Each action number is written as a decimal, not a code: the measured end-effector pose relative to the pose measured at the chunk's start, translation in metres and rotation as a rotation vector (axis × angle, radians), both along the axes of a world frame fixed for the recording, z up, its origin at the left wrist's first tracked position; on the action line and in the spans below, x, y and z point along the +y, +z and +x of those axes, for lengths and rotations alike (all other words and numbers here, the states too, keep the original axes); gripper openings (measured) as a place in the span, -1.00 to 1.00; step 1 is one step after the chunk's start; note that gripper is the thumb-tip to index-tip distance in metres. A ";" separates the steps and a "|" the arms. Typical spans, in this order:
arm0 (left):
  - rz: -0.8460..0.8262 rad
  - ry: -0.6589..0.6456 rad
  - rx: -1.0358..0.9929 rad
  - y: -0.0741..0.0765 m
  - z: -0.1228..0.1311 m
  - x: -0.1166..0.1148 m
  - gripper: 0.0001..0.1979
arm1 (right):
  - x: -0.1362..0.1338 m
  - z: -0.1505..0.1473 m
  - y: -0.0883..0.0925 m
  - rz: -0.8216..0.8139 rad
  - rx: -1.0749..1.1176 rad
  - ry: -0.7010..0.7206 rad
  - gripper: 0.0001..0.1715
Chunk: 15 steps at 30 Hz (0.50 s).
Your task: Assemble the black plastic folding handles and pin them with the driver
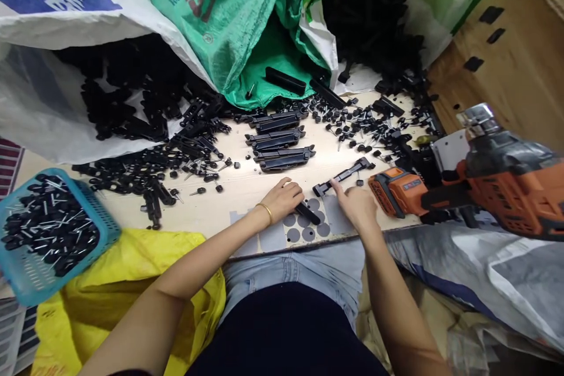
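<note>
My left hand [284, 197], with a gold bangle at the wrist, is closed over the upper end of a short black bar [308, 213] near the table's front edge. To its right, my right hand [358, 204] touches a longer black bracket [337, 179] with the thumb. The bracket lies slanted, and whether the fingers grip it is hard to make out. Beyond my hands, several black assembled pieces [286, 158] lie stacked in a row. Grey round pads [307, 234] are on the table below the short bar.
An orange cordless tool [506, 194] lies at the right. Small black knobs with metal pins [348, 123] are scattered behind. A blue basket [106, 235] of screws stands left. Open sacks [247, 35] line the back, and a yellow bag [145, 270] hangs at the front left.
</note>
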<state>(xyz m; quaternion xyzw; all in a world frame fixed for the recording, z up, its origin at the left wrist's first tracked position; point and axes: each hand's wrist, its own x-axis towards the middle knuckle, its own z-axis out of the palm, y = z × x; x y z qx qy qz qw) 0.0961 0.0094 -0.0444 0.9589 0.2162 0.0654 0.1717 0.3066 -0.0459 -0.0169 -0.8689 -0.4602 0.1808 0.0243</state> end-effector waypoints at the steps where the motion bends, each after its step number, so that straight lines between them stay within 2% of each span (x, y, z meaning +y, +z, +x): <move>1: -0.010 -0.001 0.019 0.000 0.003 0.001 -0.95 | 0.007 -0.001 -0.004 -0.017 0.048 -0.050 -0.36; 3: -0.065 0.046 0.039 0.005 -0.001 -0.003 -0.91 | 0.017 0.002 -0.011 -0.010 0.232 -0.115 -0.39; 5: -0.186 0.190 0.028 0.013 -0.013 -0.011 -0.88 | 0.019 0.006 -0.017 0.041 0.468 -0.136 -0.50; 8: -0.454 0.503 -0.089 0.023 -0.029 -0.030 -0.83 | 0.010 0.000 -0.019 0.283 0.817 -0.221 -0.69; 10: -0.652 0.639 -0.190 0.025 -0.030 -0.043 -0.84 | 0.002 -0.015 -0.015 0.441 1.049 -0.322 -0.73; 12: -0.789 0.693 -0.257 0.024 -0.024 -0.054 -0.83 | -0.004 -0.037 -0.008 0.499 1.213 -0.403 -0.74; 15: -0.820 0.713 -0.306 0.020 -0.012 -0.068 -0.82 | -0.005 -0.067 0.004 0.447 1.356 -0.416 -0.68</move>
